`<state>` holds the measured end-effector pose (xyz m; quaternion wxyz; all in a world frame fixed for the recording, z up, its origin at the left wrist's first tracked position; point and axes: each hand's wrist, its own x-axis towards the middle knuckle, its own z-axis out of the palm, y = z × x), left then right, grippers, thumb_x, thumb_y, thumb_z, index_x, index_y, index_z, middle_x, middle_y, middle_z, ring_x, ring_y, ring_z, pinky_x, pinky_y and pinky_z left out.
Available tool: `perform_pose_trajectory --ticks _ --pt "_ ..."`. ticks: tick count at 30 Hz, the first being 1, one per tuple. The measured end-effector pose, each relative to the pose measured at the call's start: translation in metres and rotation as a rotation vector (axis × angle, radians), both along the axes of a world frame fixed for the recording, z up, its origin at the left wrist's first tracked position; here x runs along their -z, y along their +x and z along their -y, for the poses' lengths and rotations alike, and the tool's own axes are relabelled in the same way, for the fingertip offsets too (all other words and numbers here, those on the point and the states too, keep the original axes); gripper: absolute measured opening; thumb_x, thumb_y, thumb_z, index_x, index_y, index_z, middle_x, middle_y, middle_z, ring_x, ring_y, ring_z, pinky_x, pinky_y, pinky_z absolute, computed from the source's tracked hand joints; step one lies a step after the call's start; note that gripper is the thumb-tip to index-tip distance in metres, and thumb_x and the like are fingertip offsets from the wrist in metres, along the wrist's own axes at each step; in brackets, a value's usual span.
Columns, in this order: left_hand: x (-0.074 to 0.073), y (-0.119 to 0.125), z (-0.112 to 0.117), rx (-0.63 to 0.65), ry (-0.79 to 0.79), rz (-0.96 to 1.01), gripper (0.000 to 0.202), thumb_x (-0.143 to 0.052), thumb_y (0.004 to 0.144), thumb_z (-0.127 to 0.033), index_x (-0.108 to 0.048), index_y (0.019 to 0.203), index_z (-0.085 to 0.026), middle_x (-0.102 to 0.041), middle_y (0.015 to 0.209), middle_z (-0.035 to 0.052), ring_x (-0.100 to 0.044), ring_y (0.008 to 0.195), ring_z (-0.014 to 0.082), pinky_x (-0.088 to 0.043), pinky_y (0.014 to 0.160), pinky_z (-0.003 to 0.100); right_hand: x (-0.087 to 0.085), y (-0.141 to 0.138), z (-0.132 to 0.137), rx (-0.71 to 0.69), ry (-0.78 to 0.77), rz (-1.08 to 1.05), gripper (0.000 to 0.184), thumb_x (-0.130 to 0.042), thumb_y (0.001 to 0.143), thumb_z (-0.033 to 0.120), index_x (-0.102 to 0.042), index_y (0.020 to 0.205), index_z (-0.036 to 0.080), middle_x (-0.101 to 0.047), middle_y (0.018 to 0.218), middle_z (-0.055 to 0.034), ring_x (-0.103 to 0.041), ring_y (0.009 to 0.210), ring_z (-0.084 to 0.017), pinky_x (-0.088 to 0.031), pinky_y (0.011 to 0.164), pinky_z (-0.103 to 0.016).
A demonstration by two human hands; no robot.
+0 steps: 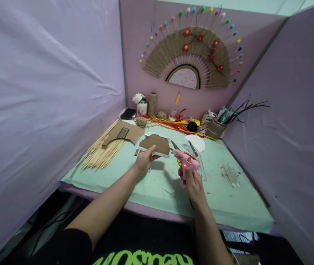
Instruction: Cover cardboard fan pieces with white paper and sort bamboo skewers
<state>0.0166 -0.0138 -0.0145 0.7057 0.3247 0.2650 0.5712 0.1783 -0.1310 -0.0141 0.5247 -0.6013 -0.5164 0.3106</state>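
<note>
My left hand [145,161] grips the lower edge of a half-round cardboard piece [157,143], thumb on top. Pale fabric runs around the border of its brown face. In my right hand [193,182] is a pink glue gun [186,159], fingers wrapped round its handle, where a small red light glows. The gun's nozzle points left, close to the right edge of the cardboard piece; whether they touch I cannot tell. Behind the gun, partly hidden, lie scissors [175,144] and a clear protractor [201,165]. A red pen [193,148] rests beside a white paper piece [198,142].
Left on the green-covered table [151,191] are wooden skewers [101,158] under a cut cardboard arch [120,132]. Coloured pipe cleaners [170,123], twine balls [141,122] and a can with twigs [216,129] line the back. A decorated fan [190,51] hangs on the back wall.
</note>
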Motion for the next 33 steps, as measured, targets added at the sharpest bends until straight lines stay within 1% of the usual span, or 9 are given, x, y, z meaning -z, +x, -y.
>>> perform_pose_trajectory --ticks 5,9,16,20,26,29,33 --pt "0.0006 -0.0001 0.0000 0.000 0.007 0.006 0.054 -0.078 0.067 -0.033 -0.060 0.116 -0.020 -0.071 0.101 0.0052 -0.066 0.093 0.0217 -0.055 0.080 0.037 0.0017 0.0006 0.0007 -0.015 -0.006 0.031 0.055 -0.031 0.089 0.067 -0.053 0.071 0.020 -0.049 0.058 0.0000 -0.045 0.051 -0.013 -0.036 0.046 -0.026" --pt "-0.0001 0.0000 0.0002 -0.012 -0.006 0.014 0.054 -0.078 0.066 -0.031 -0.060 0.116 -0.020 -0.071 0.101 0.0055 -0.066 0.095 0.0224 -0.055 0.081 0.038 0.0025 0.0009 0.0015 -0.013 0.001 0.060 0.053 -0.031 0.090 0.066 -0.052 0.071 0.020 -0.050 0.059 -0.0006 -0.045 0.052 -0.014 -0.036 0.048 -0.027" --pt "0.0004 -0.0003 -0.0003 0.003 0.007 0.023 0.052 -0.077 0.067 -0.032 -0.061 0.115 -0.019 -0.071 0.102 0.0058 -0.066 0.094 0.0224 -0.055 0.080 0.036 0.0010 0.0016 0.0023 -0.028 0.002 0.098 0.054 -0.030 0.089 0.067 -0.051 0.070 0.020 -0.049 0.058 -0.0009 -0.045 0.053 -0.015 -0.037 0.050 -0.027" --pt "0.0008 -0.0003 -0.0007 -0.017 0.014 0.020 0.053 -0.077 0.068 -0.031 -0.060 0.117 -0.020 -0.071 0.101 0.0050 -0.066 0.092 0.0212 -0.056 0.077 0.035 0.0004 0.0009 0.0035 -0.044 -0.011 0.090 0.054 -0.030 0.089 0.067 -0.050 0.070 0.020 -0.049 0.058 -0.0009 -0.045 0.052 -0.015 -0.037 0.049 -0.027" --pt "0.0034 -0.0007 -0.0030 -0.028 0.030 0.024 0.057 -0.076 0.069 -0.032 -0.058 0.121 -0.022 -0.070 0.107 0.0048 -0.065 0.098 0.0210 -0.055 0.079 0.034 0.0064 0.0022 0.0041 -0.066 -0.004 0.076 0.053 -0.032 0.090 0.066 -0.051 0.070 0.021 -0.049 0.058 -0.0003 -0.044 0.051 -0.014 -0.037 0.047 -0.026" --pt "0.0045 -0.0006 -0.0039 -0.037 0.028 0.018 0.057 -0.077 0.068 -0.032 -0.058 0.121 -0.022 -0.070 0.107 0.0047 -0.065 0.099 0.0213 -0.055 0.079 0.033 0.0090 0.0029 0.0037 -0.070 -0.003 0.082 0.054 -0.031 0.090 0.066 -0.051 0.069 0.021 -0.049 0.057 -0.0002 -0.044 0.051 -0.014 -0.036 0.047 -0.027" --pt "0.0040 -0.0009 -0.0038 -0.046 0.034 0.017 0.055 -0.077 0.068 -0.032 -0.059 0.119 -0.022 -0.070 0.105 0.0040 -0.065 0.097 0.0209 -0.055 0.076 0.032 0.0079 0.0018 0.0042 -0.062 -0.007 0.096 0.054 -0.031 0.090 0.067 -0.050 0.068 0.021 -0.049 0.057 -0.0003 -0.044 0.051 -0.014 -0.036 0.047 -0.027"
